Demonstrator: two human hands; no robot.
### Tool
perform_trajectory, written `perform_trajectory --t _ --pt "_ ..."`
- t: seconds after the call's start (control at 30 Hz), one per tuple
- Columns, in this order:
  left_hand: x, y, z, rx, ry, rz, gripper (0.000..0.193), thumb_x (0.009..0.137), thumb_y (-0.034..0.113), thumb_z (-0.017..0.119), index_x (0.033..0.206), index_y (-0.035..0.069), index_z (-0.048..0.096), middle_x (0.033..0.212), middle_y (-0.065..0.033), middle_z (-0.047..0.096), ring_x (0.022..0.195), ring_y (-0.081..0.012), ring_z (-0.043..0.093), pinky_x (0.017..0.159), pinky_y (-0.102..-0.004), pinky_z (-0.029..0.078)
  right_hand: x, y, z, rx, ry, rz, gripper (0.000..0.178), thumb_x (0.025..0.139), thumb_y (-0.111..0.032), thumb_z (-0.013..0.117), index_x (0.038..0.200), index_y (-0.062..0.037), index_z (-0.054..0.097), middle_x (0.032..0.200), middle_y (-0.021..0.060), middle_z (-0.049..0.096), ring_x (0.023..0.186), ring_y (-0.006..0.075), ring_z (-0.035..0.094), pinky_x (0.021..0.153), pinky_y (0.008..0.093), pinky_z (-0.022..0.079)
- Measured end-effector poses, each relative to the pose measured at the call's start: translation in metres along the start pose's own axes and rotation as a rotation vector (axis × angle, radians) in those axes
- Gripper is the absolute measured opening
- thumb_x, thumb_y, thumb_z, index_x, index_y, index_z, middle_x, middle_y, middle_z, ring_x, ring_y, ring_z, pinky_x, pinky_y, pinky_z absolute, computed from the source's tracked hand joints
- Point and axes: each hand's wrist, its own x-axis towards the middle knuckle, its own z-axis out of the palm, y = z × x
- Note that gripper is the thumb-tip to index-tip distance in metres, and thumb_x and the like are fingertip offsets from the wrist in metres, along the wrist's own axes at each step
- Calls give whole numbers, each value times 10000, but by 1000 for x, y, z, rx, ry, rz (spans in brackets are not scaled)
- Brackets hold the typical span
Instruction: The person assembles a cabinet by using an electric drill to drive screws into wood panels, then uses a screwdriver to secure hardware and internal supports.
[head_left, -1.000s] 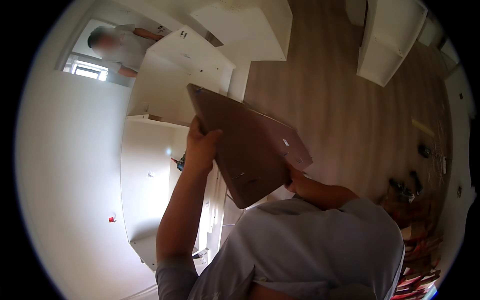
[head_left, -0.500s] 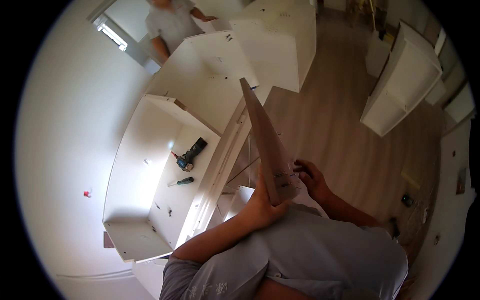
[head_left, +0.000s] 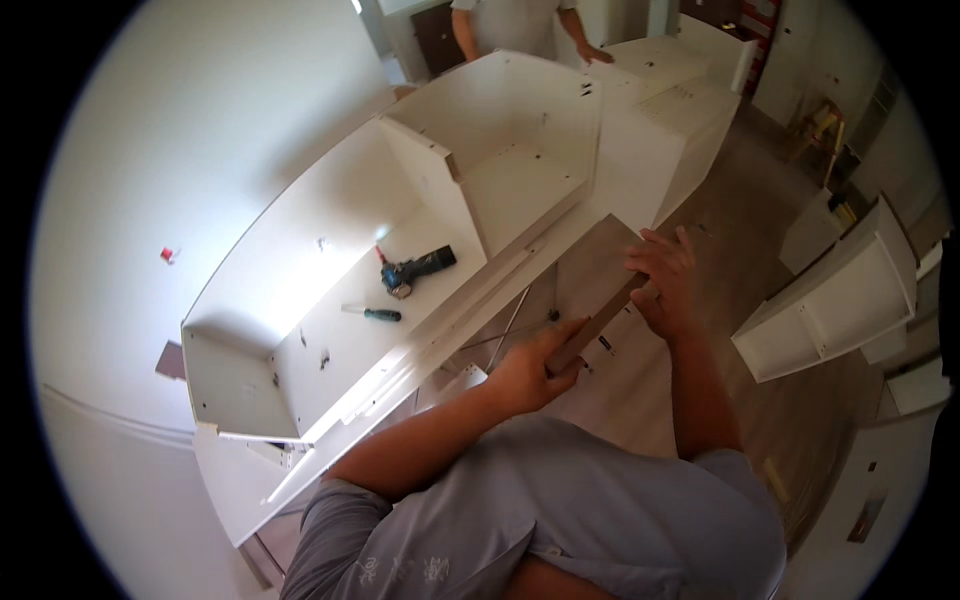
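A long, flat brown-grey board [head_left: 603,262] is held in front of my body, slanting away toward the cabinet. Wrapped around its near end is my left hand [head_left: 538,370], closed on the edge. My right hand [head_left: 668,280] is at its right edge near the far end, fingers above and thumb below. Small dark fittings [head_left: 605,344] show beside the board's lower face. To the left, inside the white cabinet carcass [head_left: 390,215], lie a cordless drill [head_left: 415,270] with a red tip and a screwdriver [head_left: 376,314] with a dark green handle.
Another person [head_left: 515,30] stands behind the cabinet's far side, one hand on its top. More white cabinet boxes [head_left: 835,290] stand on the wooden floor at right. A yellow wooden stool [head_left: 822,135] is at the far right. A white wall borders the left.
The view has swung left. The board has turned from nearly upright to a flatter slant. My right hand, formerly beside its lower part, has moved up to its far edge.
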Motion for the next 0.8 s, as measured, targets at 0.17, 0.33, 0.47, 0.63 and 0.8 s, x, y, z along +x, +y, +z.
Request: perform_trajectory --t 0.17,0.33,0.47,0.63,0.8 --pt "-22 -44 -10 -58 97 28 456 932 110 709 1377 97 610 1153 -139 708 1015 -277 702 886 -374 548 18 -16 -8 54 -150 -58 401 730 -313 858 1049 -143 684 1145 47 688 1158 323 625 1118 526 369" --pt "-52 -89 -29 -293 75 -179 379 961 73 706 1324 23 606 1183 -104 708 1088 -183 663 965 -347 532 44 -23 21 92 -271 -100 558 605 -186 917 1091 -128 651 1101 72 669 1128 315 610 1123 502 376" --pt "-80 -147 -27 -256 403 -328 386 964 151 703 1329 46 631 1204 -131 718 1082 -246 690 949 -370 533 75 -21 56 61 -252 -129 575 604 -213 915 1093 -118 626 1091 78 661 1143 311 602 1118 512 368" --pt "-173 -213 -1 -139 473 -649 415 988 291 668 1295 12 646 1209 -192 719 1133 -299 691 984 -392 521 121 -11 107 140 -277 -197 562 633 -228 903 1109 -111 629 1100 78 661 1118 325 592 1059 499 383" --pt "-316 -266 56 27 267 -951 490 957 359 667 1310 19 660 1276 -210 695 1174 -368 668 1023 -419 508 149 -2 151 100 -279 -220 568 677 -244 897 1153 -96 624 1187 102 652 1189 344 574 1108 508 373"
